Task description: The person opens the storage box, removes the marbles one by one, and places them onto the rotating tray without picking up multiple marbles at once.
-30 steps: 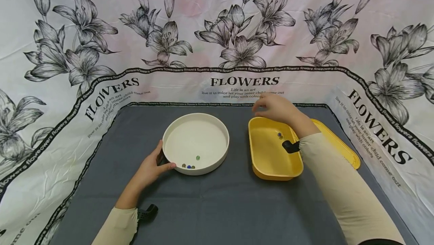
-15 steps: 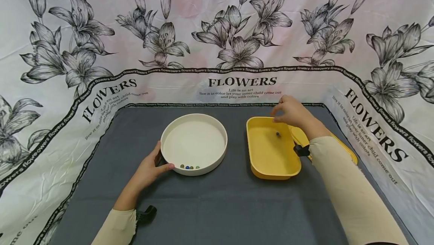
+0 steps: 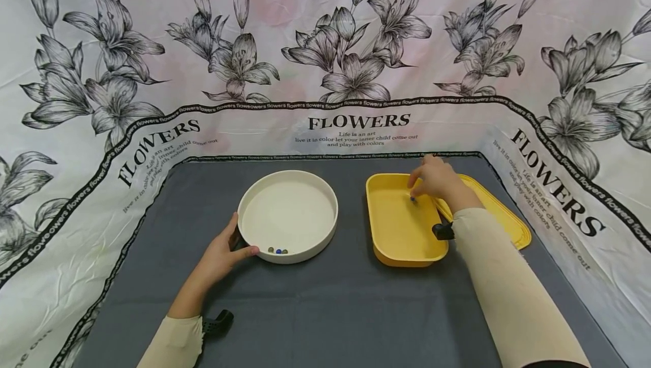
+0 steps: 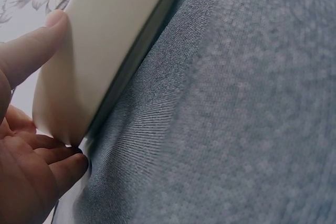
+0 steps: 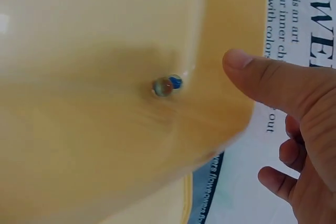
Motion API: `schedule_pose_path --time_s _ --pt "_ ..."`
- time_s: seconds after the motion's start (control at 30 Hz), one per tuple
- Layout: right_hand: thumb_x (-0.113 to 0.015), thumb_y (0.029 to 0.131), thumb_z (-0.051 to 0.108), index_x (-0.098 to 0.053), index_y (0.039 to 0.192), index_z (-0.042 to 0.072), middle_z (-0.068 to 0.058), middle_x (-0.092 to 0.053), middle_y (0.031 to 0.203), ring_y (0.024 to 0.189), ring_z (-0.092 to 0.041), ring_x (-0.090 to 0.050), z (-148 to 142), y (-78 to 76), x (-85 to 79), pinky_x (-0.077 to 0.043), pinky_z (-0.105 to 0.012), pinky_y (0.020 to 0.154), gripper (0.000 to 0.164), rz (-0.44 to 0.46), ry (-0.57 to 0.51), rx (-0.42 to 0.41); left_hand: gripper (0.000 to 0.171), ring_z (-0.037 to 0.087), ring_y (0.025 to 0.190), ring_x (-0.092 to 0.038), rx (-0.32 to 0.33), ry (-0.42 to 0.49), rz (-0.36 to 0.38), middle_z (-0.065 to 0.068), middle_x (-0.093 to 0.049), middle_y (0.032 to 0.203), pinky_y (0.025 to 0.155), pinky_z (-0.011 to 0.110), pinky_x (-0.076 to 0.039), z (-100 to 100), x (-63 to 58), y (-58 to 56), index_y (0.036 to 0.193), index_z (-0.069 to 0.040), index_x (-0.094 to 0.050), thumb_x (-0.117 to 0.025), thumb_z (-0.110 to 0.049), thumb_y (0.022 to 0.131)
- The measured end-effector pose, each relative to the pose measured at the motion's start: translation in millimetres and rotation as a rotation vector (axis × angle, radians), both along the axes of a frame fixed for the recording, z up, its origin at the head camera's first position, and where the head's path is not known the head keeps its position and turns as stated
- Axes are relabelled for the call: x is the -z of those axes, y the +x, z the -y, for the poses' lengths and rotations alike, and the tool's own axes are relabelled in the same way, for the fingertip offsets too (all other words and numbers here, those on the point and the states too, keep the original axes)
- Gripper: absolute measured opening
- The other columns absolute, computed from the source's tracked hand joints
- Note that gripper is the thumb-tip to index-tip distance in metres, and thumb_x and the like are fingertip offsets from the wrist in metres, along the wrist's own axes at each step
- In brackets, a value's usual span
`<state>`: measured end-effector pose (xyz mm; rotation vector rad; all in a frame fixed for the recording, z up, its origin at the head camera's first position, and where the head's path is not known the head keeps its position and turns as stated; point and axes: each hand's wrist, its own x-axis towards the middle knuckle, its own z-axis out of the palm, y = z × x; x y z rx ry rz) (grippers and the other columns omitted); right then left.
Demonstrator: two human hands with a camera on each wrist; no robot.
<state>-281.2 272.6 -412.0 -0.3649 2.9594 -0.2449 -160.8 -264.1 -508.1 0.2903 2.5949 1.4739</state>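
Note:
My left hand [image 3: 217, 255] holds the near-left side of a round white dish [image 3: 300, 201], thumb on the rim. In the left wrist view, curled fingers [image 4: 65, 169] support the dish's lower edge. Several small marbles [image 3: 278, 251] lie along its near inside edge. My right hand [image 3: 438, 180] reaches over the far right corner of a yellow rectangular container [image 3: 402, 232], fingertips down toward the marbles in it. In the right wrist view, a brownish marble [image 5: 163, 86] and a blue one [image 5: 176, 81] touch near the wall; thumb [image 5: 252, 72] and fingers stand apart with nothing between.
A yellow lid [image 3: 500, 218] lies right of the container, partly under the forearm. Grey cloth [image 3: 315, 311] covers the table, bordered by white flower-printed fabric [image 3: 356, 74] rising behind. A black wrist device [image 3: 218, 323] sits on the left forearm.
My right hand has moved right and down toward the container's marbles. The green marble in the dish rolled to the near edge, then dropped from sight. My left hand keeps its hold.

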Motion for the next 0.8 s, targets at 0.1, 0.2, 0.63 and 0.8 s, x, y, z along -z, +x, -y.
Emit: schedule_pose_path --time_s 0.1,0.2,0.63,0.8 --pt "-0.086 0.085 0.027 -0.082 0.103 0.018 -0.028 -0.044 0.137 0.128 -0.049 -0.036 1 0.2 5.6 -0.030 -0.071 0.107 0.021 0.002 0.025 0.011 0.117 0.038 0.155 -0.020 0.002 0.002 0.000 0.017 0.001 0.171 0.120 0.052 -0.030 1 0.8 0.6 0.164 -0.004 0.002 -0.082 -0.033 0.088" --pt "-0.088 0.082 0.026 -0.082 0.097 0.019 -0.025 -0.045 0.131 0.121 -0.046 -0.037 3 1.4 11.0 -0.031 -0.068 0.106 0.018 0.001 0.036 0.032 0.117 0.038 0.155 -0.020 0.001 0.003 -0.002 0.017 0.001 0.171 0.120 0.051 -0.030 1 1.4 0.7 0.164 -0.004 0.002 -0.082 -0.033 0.088" --pt "-0.088 0.080 0.018 -0.078 0.088 0.019 -0.022 -0.042 0.120 0.111 -0.042 -0.036 8 14.2 24.7 -0.036 -0.061 0.097 0.012 -0.049 0.104 0.050 0.118 0.038 0.155 -0.019 0.003 0.018 -0.007 0.019 0.001 0.171 0.121 0.053 -0.029 3 0.7 1.6 0.164 -0.002 0.001 -0.083 -0.032 0.088" --pt "-0.088 0.079 0.016 -0.076 0.080 0.020 -0.021 -0.042 0.118 0.110 -0.042 -0.036 5 13.9 32.6 -0.035 -0.060 0.095 0.012 -0.055 0.110 0.047 0.118 0.037 0.155 -0.017 0.013 0.035 -0.004 0.019 0.002 0.171 0.121 0.052 -0.028 3 1.4 1.5 0.164 -0.003 0.003 -0.083 -0.031 0.088"
